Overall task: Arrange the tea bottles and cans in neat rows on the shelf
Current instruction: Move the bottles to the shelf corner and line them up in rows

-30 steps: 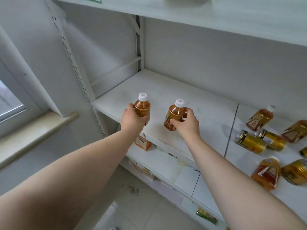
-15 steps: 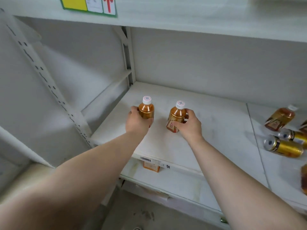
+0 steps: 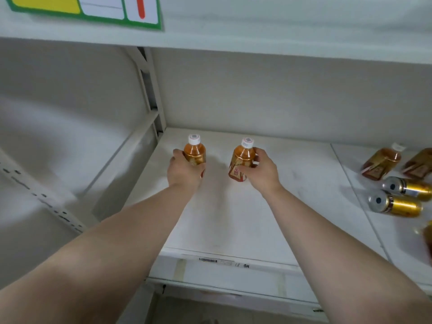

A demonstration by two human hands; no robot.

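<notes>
My left hand [image 3: 184, 174] grips an amber tea bottle [image 3: 194, 152] with a white cap, held upright over the white shelf board [image 3: 233, 218] near its back left corner. My right hand [image 3: 263, 170] grips a second tea bottle [image 3: 242, 160], tilted slightly left, a little to the right of the first. Whether either bottle's base touches the board is hidden by my hands. On the neighbouring board at the right lie two more tea bottles [image 3: 381, 163] [image 3: 418, 163] and two gold cans [image 3: 395, 204] [image 3: 408, 188] on their sides.
The shelf above [image 3: 257, 29] overhangs, with a green-edged sign [image 3: 93, 10] on its front. A slotted upright [image 3: 152, 90] stands at the back left corner. Another amber item [image 3: 427, 239] shows at the right edge. A lower shelf [image 3: 222, 279] sits below the front lip.
Both hands have carried their bottles further back over the shelf, toward the rear left corner. The view has moved closer and tilted up.
</notes>
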